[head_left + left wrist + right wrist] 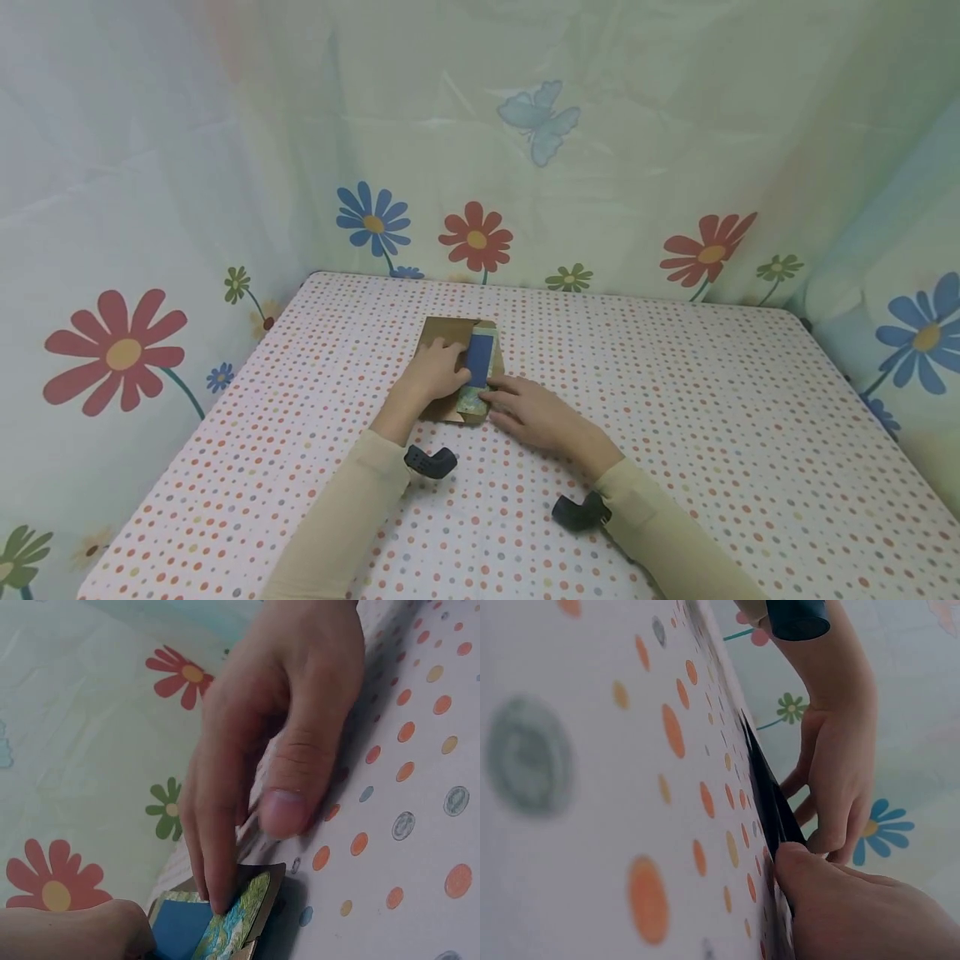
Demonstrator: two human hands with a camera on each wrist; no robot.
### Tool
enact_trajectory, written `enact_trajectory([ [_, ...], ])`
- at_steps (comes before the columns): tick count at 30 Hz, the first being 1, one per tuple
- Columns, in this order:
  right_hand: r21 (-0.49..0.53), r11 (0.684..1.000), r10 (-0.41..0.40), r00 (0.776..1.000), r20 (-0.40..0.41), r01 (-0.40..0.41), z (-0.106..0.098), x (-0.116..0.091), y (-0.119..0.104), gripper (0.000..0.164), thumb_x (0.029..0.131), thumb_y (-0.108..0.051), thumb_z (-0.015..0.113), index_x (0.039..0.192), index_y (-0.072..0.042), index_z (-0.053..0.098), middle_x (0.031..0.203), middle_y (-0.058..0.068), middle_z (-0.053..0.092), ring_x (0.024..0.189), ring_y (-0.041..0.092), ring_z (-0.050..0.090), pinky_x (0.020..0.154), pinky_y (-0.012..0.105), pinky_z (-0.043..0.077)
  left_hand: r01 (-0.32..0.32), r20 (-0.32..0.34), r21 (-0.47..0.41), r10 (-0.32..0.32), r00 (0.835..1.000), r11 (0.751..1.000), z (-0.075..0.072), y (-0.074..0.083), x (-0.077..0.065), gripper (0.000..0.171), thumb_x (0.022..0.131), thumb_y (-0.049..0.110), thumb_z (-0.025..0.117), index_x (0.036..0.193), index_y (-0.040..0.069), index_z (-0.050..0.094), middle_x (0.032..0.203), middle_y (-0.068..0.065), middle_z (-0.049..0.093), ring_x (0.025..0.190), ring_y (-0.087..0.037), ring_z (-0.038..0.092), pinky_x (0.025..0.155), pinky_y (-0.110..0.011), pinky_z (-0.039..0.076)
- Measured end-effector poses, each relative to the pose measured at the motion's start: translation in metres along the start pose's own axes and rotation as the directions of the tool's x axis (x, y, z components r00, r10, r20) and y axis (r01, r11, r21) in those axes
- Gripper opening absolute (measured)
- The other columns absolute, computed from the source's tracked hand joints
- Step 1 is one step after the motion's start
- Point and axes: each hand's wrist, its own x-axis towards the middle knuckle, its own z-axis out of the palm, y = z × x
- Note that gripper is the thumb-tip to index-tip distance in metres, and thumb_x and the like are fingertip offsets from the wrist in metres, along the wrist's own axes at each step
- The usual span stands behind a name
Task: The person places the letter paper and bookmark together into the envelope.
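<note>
A folded brown cardboard piece (441, 333) lies flat on the table, its panels joined at a crease. Along its right part runs a printed green strip with a dark blue rectangle (480, 358). My left hand (435, 373) rests on the brown panel, its fingers beside the strip. From the right, my right hand (534, 412) reaches in and touches the strip's near right edge. In the left wrist view, fingertips of the right hand (262, 727) touch the printed part, while its thumb stays off the card. The card appears edge-on and dark (769, 787) in the right wrist view.
A white cloth with coloured dots covers the table (637, 392). Curtains with flowers and a butterfly (540, 121) surround it on the back and sides. Dark devices (431, 462) sit on both wrists.
</note>
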Motion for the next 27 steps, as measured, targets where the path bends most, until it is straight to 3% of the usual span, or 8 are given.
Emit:
enact_trajectory([
  [16,0.007,0.999,-0.035,0.996,0.087,0.035,0.003,0.0,0.001,0.054,0.101,-0.048,0.031,0.15,-0.025,0.029,0.159,0.001,0.021,0.147,0.023,0.017,0.119,0.052,0.012,-0.015,-0.01,0.004,0.015,1.0,1.0,-0.002,-0.002,0.002,0.053,0.094,0.036,0.049,0.144,0.018,0.041,0.146,-0.016,0.039,0.135,-0.044,0.035,0.111,-0.053,0.032],
  [21,0.118,0.993,0.021,1.0,0.003,-0.021,0.007,0.003,0.003,0.055,0.1,-0.039,0.042,0.148,-0.014,0.034,0.156,0.011,0.027,0.145,0.03,0.023,0.117,0.051,0.019,-0.011,0.0,-0.014,0.011,1.0,1.0,-0.002,-0.002,0.0,0.053,0.095,0.037,0.049,0.144,0.019,0.041,0.147,-0.016,0.038,0.135,-0.045,0.034,0.11,-0.054,0.033],
  [24,0.268,0.957,0.125,0.992,-0.026,-0.113,0.008,0.007,0.003,0.055,0.098,-0.033,0.049,0.147,-0.009,0.036,0.153,0.014,0.031,0.142,0.031,0.028,0.116,0.049,0.025,-0.015,0.003,-0.021,0.015,1.0,1.0,-0.001,-0.001,0.0,0.053,0.095,0.037,0.05,0.144,0.019,0.042,0.147,-0.016,0.038,0.135,-0.045,0.035,0.11,-0.054,0.033],
  [27,0.444,0.871,0.247,0.969,-0.024,-0.211,0.005,0.013,-0.001,0.054,0.098,-0.028,0.052,0.145,-0.007,0.038,0.149,0.012,0.04,0.137,0.029,0.039,0.113,0.048,0.032,-0.015,-0.001,-0.012,0.015,1.0,1.0,0.001,-0.001,0.001,0.054,0.094,0.037,0.051,0.144,0.019,0.042,0.146,-0.016,0.039,0.135,-0.045,0.035,0.11,-0.054,0.033],
])
